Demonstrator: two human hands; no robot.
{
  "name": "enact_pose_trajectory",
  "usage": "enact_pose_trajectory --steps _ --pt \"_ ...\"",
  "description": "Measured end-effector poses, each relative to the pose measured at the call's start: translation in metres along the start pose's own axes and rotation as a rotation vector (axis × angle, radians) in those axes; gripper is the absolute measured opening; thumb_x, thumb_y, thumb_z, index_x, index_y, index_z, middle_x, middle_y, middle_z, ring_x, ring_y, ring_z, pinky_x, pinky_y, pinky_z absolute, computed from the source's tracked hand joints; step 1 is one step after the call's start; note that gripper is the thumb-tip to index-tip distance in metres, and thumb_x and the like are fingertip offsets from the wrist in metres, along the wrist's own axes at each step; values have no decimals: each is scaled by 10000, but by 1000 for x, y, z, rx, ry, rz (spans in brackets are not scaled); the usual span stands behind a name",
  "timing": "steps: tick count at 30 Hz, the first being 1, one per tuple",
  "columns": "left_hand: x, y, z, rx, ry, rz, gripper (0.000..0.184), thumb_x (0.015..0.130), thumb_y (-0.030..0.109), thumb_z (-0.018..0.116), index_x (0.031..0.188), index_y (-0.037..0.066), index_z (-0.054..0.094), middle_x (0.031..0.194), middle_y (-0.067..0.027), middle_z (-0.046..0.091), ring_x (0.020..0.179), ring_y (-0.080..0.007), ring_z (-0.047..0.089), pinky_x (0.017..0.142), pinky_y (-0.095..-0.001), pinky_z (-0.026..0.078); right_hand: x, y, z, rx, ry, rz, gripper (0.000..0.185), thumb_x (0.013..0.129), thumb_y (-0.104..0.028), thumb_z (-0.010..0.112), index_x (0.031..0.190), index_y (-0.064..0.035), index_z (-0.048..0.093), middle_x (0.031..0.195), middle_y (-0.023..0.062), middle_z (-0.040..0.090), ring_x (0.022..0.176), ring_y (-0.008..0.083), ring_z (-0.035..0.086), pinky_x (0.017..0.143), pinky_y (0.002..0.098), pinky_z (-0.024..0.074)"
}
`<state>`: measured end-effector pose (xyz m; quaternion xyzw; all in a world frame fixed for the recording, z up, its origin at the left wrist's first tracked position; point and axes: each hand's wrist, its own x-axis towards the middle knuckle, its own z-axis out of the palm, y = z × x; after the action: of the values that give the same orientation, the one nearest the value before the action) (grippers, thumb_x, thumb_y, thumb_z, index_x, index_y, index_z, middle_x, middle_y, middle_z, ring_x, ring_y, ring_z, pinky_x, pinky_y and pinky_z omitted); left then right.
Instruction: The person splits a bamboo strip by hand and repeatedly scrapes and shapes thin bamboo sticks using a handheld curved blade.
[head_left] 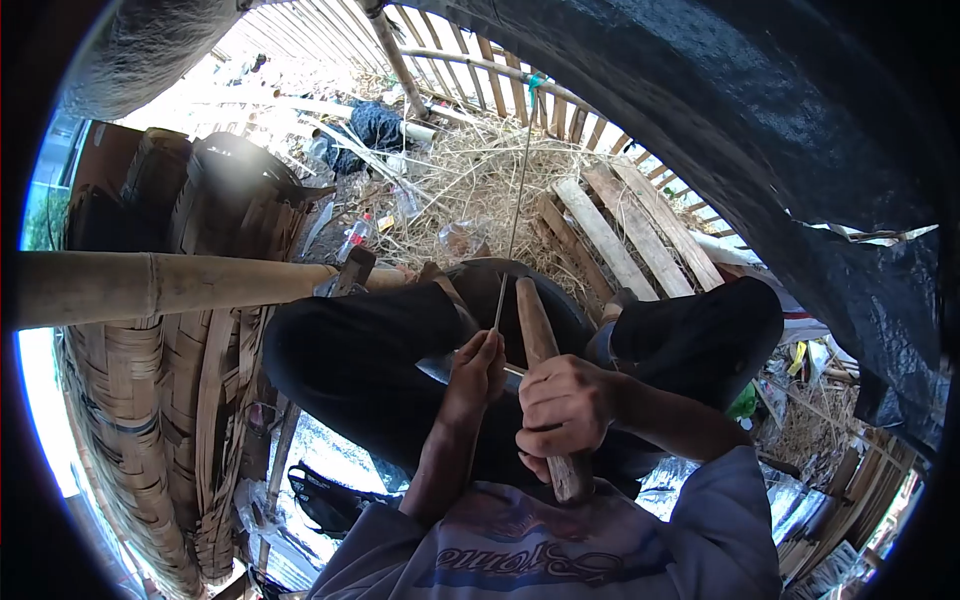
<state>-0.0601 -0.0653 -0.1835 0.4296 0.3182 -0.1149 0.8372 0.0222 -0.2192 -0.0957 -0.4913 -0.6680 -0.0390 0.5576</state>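
Note:
My left hand [478, 367] is closed, pinching a long thin strip [517, 190] that runs upward to the fence. My right hand [567, 408] wraps round a thick wooden handle [537, 325], which lies lengthwise over my lap with its lower end near my shirt. A metal blade [434, 369] shows partly to the left of my left hand, its middle hidden behind that hand. Beyond both hands, a dark rounded object [487, 283] sits between my legs.
At the left a bamboo pole [190, 288] crosses beside woven bamboo [130, 400]. Wooden slats [640, 225] lie ahead at the right, near dry straw [470, 170] and a plastic bottle [355, 236]. A dark sheet [740, 110] hangs at the upper right.

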Motion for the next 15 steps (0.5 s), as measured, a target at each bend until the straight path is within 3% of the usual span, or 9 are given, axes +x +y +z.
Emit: enact_pose_trajectory --steps 10,12,15 --pt "-4 8 2 -57 9 8 213 985 227 443 834 99 523 515 76 350 356 -24 249 332 -222 155 7 -13 7 95 72 -39 237 736 -209 728 707 -61 545 580 -28 451 505 120 524 502 253 474" --pt "-2 3 6 5 3 14 212 986 231 443 840 99 522 517 76 350 357 -24 250 331 -224 154 3 -2 0 -77 16 -23 240 731 -212 730 702 -64 544 578 -25 450 495 122 517 497 257 470" --pt "-1 -3 3 70 12 19 211 986 235 442 847 99 521 521 75 353 357 -23 250 331 -223 155 2 -3 -2 -50 4 -5 239 728 -215 730 704 -65 546 581 -21 453 496 126 517 495 263 470"
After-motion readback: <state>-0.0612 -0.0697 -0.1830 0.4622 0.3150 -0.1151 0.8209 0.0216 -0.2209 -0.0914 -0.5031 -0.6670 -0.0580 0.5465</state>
